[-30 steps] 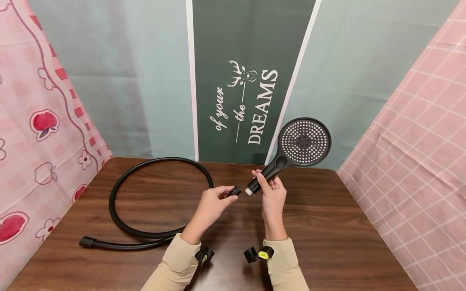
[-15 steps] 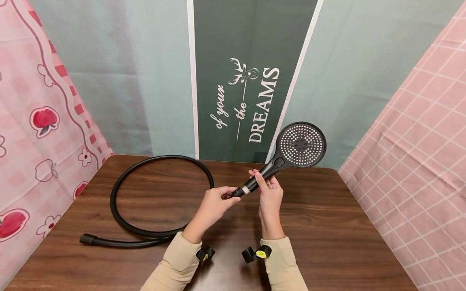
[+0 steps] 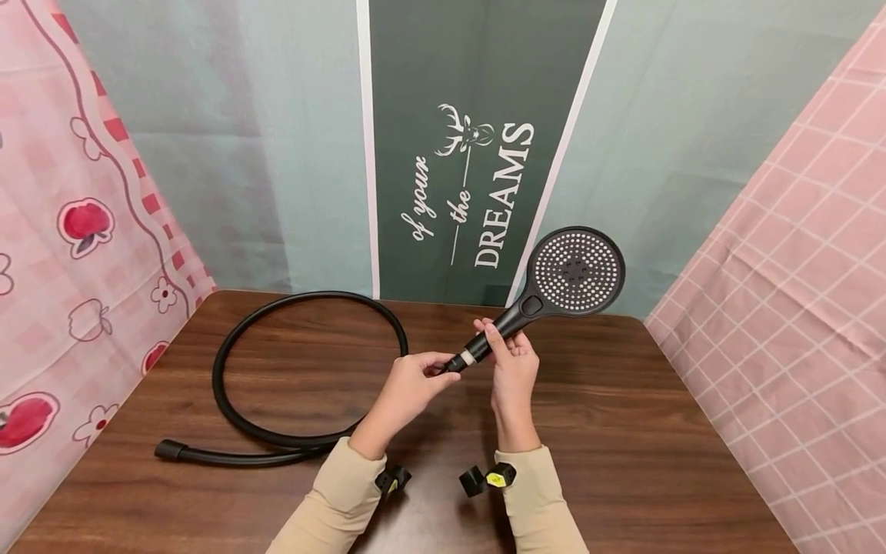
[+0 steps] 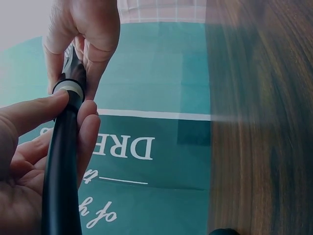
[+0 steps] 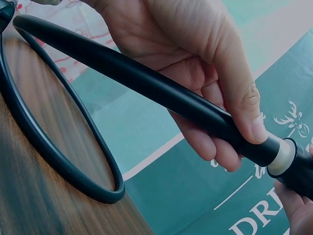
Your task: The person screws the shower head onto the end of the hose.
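A black hand shower (image 3: 577,271) with a round, white-dotted face is held up by my right hand (image 3: 515,373), whose fingers and thumb grip the lower handle. My left hand (image 3: 407,388) pinches the end of a black shower hose (image 4: 62,166) just below its fitting. Hose end and handle are in line and meet at a pale connector (image 5: 282,157). A narrow band of that connector shows between the two black parts; how far it sits inside the hose fitting is hidden.
The rest of the hose (image 3: 218,369) loops over the left of the brown wooden table (image 3: 623,462). Its other end fitting (image 3: 169,450) lies near the left front. Fabric backdrops (image 3: 443,46) stand behind and at both sides.
The gap between hose end and shower handle has closed: the two came together at the pale connector, and less of that connector now shows. Both hands keep their holds.
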Available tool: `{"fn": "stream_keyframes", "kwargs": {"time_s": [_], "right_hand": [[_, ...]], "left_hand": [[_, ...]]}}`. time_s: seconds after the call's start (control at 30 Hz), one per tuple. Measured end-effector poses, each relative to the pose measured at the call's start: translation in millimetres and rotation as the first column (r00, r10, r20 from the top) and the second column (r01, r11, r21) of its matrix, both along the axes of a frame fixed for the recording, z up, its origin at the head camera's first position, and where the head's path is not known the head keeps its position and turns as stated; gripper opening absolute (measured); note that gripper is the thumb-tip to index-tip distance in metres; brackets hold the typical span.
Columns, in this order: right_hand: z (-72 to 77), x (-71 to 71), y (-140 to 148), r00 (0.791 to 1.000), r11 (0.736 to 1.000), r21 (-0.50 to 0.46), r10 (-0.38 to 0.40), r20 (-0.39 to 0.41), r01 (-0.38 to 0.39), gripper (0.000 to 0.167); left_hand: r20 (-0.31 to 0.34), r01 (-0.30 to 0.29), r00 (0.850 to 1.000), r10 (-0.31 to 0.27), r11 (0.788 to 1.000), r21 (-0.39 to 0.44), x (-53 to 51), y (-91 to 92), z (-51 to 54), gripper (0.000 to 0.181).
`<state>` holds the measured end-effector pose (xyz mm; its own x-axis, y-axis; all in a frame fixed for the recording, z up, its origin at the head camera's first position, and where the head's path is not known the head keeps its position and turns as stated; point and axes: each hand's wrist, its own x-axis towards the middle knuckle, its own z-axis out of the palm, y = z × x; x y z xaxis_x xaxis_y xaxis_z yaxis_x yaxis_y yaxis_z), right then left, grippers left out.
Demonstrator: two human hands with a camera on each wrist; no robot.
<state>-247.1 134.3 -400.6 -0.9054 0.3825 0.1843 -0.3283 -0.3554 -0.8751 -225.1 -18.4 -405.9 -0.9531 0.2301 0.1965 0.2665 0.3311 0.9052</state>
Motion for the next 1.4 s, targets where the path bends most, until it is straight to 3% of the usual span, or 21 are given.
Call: {"fn": "stream_keyframes", "kwargs": {"time_s": [0.83, 1.4], "right_hand": [[-1.3, -0.2, -0.7, 1.0, 1.0, 0.013, 0.004, 0.028, -0.004, 0.025], [-1.6, 0.1, -4.2, 1.0, 1.0, -0.005, 0.004, 0.024, -0.004, 0.025]], "left_hand": [[-0.003, -0.005, 1.0, 0.005, 1.0, -0.001, 1.3, 3.0, 0.8, 0.026], [0.0, -0.068, 0.998, 0.068, 0.998, -0.008, 4.7, 8.7, 0.6, 0.025]]}}
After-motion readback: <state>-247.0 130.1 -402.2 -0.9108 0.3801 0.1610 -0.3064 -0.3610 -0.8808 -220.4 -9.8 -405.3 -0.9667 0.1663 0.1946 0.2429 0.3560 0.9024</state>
